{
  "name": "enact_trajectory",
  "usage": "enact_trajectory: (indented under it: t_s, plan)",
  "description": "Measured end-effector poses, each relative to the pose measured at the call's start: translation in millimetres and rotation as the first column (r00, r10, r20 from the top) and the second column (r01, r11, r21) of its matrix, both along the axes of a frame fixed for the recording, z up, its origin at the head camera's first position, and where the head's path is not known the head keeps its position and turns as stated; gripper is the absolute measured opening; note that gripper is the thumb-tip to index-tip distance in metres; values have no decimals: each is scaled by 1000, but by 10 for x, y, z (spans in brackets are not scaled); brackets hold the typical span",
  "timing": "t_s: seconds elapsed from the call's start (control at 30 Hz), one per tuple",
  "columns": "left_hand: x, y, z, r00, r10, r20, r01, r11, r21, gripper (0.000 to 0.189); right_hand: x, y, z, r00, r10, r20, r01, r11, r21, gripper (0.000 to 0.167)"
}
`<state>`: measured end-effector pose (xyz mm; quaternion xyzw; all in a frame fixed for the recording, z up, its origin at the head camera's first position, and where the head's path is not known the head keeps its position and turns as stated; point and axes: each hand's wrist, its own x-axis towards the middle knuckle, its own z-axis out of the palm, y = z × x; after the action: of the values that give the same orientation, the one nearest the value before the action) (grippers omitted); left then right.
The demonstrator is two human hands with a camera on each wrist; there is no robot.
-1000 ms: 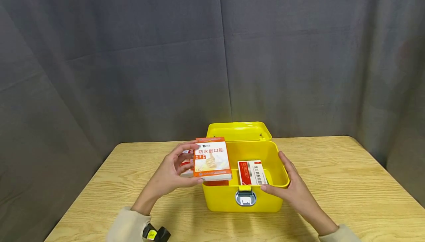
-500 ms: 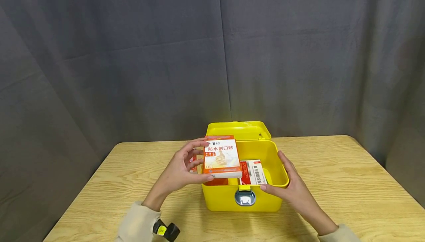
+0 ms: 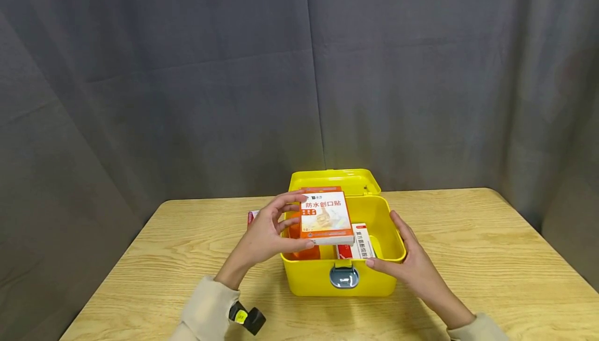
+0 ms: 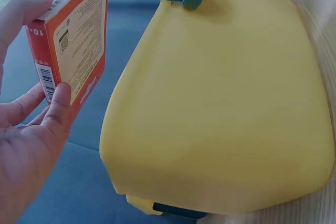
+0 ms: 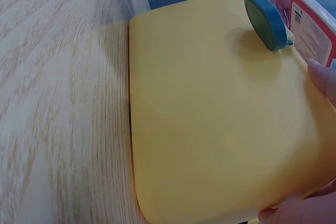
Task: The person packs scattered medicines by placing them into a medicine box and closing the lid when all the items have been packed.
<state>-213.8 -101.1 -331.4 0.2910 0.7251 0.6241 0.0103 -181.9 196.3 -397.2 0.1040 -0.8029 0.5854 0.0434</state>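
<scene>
Orange-and-white box (image 3: 325, 216) is up over the left half of the open yellow case (image 3: 309, 281), pinched in the left hand (image 3: 262, 234). Right hand (image 3: 414, 263) just rests spread on the case's front right corner. Left wrist cam catches a barcode (image 4: 46, 82) the head view misses. Wood-grain tabletop (image 3: 468, 258), gray curtain (image 3: 224, 96) past its far edge. Inside: one red-and-white carton (image 3: 362, 241), one orange item (image 3: 309, 253).

A creased dark grey curtain (image 3: 402, 81) hangs behind a pale wood-grain table (image 3: 477, 247) with rounded far corners.
</scene>
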Motion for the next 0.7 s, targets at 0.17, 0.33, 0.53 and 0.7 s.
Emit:
enact_trajectory:
  t_s: [0.17,0.33,0.53,0.7]
  plan:
    - [-26,61,13,1000,2,-6,-2,1000,-21,74,-2,-7,-4,1000,-9,10,9,1000,12,110]
    - [-51,124,31,1000,-7,10,7,999,-35,76,4,-15,1,1000,-3,13,3,1000,-3,111]
    - [-82,202,23,998,-18,57,21,999,-42,75,12,-21,2,1000,12,18,-12,999,-41,110]
    - [-109,256,5,997,-40,62,43,998,-43,75,21,-26,11,1000,14,8,-14,999,-44,110]
